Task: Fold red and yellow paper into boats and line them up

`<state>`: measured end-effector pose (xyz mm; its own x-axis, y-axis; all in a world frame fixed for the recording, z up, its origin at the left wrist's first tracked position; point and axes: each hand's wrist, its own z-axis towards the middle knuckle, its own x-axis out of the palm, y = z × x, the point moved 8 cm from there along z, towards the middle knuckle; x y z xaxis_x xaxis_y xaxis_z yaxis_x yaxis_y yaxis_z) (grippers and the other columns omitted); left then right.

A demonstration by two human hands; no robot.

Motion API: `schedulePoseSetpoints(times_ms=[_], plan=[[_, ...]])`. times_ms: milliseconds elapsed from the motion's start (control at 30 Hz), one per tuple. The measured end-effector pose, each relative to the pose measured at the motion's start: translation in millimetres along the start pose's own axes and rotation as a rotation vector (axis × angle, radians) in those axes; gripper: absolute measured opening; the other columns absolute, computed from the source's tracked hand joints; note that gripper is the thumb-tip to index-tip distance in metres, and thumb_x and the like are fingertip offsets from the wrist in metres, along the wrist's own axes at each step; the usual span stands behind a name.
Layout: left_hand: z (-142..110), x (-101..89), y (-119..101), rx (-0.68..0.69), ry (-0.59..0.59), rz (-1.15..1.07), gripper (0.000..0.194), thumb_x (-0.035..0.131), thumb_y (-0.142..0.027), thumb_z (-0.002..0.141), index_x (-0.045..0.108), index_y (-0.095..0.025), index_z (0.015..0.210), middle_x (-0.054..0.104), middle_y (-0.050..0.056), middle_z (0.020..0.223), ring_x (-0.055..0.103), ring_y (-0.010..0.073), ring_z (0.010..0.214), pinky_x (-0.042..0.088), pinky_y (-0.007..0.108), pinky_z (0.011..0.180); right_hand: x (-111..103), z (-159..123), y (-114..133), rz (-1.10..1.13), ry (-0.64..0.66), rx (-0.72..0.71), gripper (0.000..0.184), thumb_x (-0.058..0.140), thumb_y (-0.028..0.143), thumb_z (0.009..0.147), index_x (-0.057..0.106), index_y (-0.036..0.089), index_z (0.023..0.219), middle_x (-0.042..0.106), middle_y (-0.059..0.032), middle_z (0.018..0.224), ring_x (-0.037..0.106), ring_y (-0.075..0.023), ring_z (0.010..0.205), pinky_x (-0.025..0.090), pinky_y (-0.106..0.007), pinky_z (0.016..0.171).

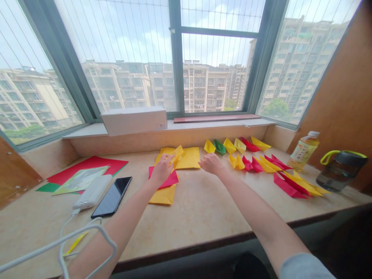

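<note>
The yellow sheet (190, 159) lies crosswise between left hand (163, 167), at folded yellow paper (179, 153), and nearer, curled right hand (211, 162); grasps indeterminable.

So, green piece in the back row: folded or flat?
Folded: the green piece stands as a small boat shape with raised sides, between two yellow pieces.

Bright daylight, edges perhaps soft

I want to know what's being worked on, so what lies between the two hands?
In the head view, a flat yellow paper lies between the left hand and right hand, with a folded yellow piece beside the left fingers.
</note>
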<state>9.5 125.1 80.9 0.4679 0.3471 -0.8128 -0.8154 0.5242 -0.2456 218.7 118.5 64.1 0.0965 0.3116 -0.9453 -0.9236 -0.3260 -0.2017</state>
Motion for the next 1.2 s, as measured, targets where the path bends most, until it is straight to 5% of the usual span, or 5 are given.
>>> schedulePoseSetpoints(times_ms=[367, 733, 967, 1067, 1200], plan=[[23.7, -1.8, 31.9, -0.240, 0.074, 0.212, 0.046, 0.045, -0.019, 0.088, 0.043, -0.021, 0.134, 0.051, 0.013, 0.117, 0.061, 0.0233, 0.087, 0.047, 0.034, 0.073, 17.4, 25.4, -24.4, 0.059, 0.147, 0.293, 0.035, 0.043, 0.021, 0.087, 0.075, 0.014, 0.101, 0.073, -0.0195, 0.102, 0.069, -0.0277, 0.096, 0.049, -0.034, 0.078], [19.6, 23.2, 23.5, -0.247, 0.087, 0.172, 0.044, 0.044, -0.020, 0.088, 0.045, -0.020, 0.132, 0.051, 0.014, 0.118, 0.061, 0.0256, 0.090, 0.048, 0.038, 0.078, 19.2, 34.3, -12.2, 0.128, 0.147, 0.298, 0.031, 0.048, 0.022, 0.086, 0.075, 0.011, 0.098, 0.072, -0.0215, 0.100, 0.070, -0.0289, 0.094, 0.050, -0.034, 0.076], [11.3, 19.3, 10.8, -0.198, -0.034, -0.006, 0.045, 0.046, -0.020, 0.089, 0.041, -0.017, 0.134, 0.052, 0.013, 0.124, 0.056, 0.0248, 0.111, 0.046, 0.038, 0.094, 14.5, 13.4, 19.0, 0.224, 0.020, 0.206, 0.031, 0.046, 0.025, 0.092, 0.074, 0.013, 0.088, 0.073, -0.0173, 0.095, 0.068, -0.0261, 0.092, 0.046, -0.032, 0.080], [-8.7, 12.8, 7.3, -0.207, -0.230, -0.373, 0.041, 0.051, -0.017, 0.086, 0.048, -0.019, 0.127, 0.057, 0.011, 0.121, 0.051, 0.0256, 0.120, 0.038, 0.044, 0.106, 11.0, -1.5, 40.2, 0.316, -0.077, 0.197, 0.043, 0.037, 0.035, 0.098, 0.072, 0.013, 0.087, 0.073, -0.0150, 0.093, 0.067, -0.0217, 0.090, 0.046, -0.028, 0.080], [-33.3, 25.5, -6.2, -0.184, -0.228, -0.503, 0.043, 0.054, -0.020, 0.086, 0.044, -0.021, 0.128, 0.057, 0.009, 0.125, 0.054, 0.0215, 0.116, 0.042, 0.040, 0.102, 9.9, -10.9, 48.1, 0.475, -0.185, 0.191, 0.055, 0.020, 0.035, 0.103, 0.070, 0.015, 0.090, 0.072, -0.0091, 0.090, 0.067, -0.0162, 0.086, 0.047, -0.023, 0.075]])
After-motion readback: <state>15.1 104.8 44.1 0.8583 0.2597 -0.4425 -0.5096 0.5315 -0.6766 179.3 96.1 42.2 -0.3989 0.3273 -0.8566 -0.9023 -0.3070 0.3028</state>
